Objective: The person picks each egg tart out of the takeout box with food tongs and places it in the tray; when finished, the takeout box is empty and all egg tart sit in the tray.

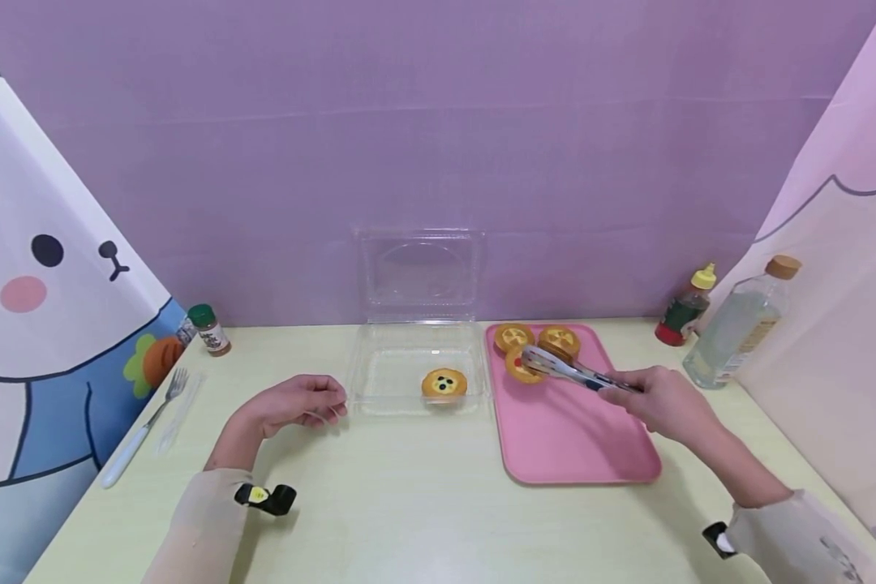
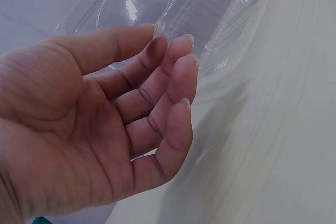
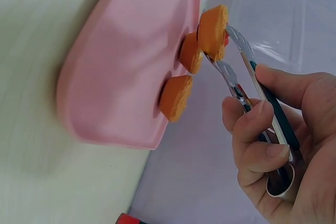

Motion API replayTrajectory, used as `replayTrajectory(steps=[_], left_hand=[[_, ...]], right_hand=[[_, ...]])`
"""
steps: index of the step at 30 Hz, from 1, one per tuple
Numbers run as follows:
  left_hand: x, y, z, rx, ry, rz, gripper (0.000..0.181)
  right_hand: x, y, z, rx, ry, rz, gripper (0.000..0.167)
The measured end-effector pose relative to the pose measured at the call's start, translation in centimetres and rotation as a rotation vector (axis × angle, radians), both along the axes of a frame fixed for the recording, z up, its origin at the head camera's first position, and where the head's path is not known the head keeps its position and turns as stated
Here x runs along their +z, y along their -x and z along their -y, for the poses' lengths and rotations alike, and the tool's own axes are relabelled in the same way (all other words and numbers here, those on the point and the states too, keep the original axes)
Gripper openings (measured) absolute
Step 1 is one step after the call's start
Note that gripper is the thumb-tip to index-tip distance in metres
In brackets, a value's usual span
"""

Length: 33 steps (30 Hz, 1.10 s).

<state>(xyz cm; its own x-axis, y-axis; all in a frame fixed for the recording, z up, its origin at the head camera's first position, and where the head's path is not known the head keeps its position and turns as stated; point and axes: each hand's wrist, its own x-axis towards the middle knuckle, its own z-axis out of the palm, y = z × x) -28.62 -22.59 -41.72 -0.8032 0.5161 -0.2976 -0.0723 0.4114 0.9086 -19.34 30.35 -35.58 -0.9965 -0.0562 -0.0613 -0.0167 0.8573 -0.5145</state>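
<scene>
My right hand (image 1: 660, 401) grips metal tongs (image 3: 244, 72) with dark green handle inserts. Between the tongs' tips is a tart (image 3: 212, 32) with a red topping, over the pink tray (image 1: 577, 454); whether it touches the tray I cannot tell. Two more tarts, a left one (image 1: 514, 336) and a right one (image 1: 559, 341), sit at the tray's far end. An open clear plastic container (image 1: 387, 365) holds one tart (image 1: 444, 384) with dark dots. Beside its left edge is my left hand (image 1: 299, 401), fingers loosely curled, nothing seen in them (image 2: 100, 114); contact with the rim is unclear.
At the left lie a fork (image 1: 142, 434) and a clear utensil (image 1: 178, 414), with a green-capped spice jar (image 1: 210, 330) behind. A yellow-tipped sauce bottle (image 1: 684, 308) and a cork-coloured-capped bottle (image 1: 737, 324) stand right of the tray. A purple curtain (image 1: 423, 162) backs the table.
</scene>
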Motion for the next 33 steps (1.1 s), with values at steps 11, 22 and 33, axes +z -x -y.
replayTrajectory(steps=[11, 22, 33], left_hand=[[-0.3, 0.0, 0.0, 0.002, 0.004, -0.008, 0.026], [-0.3, 0.0, 0.0, 0.003, 0.001, -0.008, 0.028], [-0.1, 0.0, -0.1, 0.008, 0.005, -0.007, 0.027]], right_hand=[[-1.2, 0.2, -0.1, 0.003, 0.048, 0.039, 0.044], [-1.7, 0.4, 0.2, 0.003, 0.059, 0.055, 0.041], [-1.5, 0.8, 0.4, 0.004, 0.056, 0.070, 0.041]])
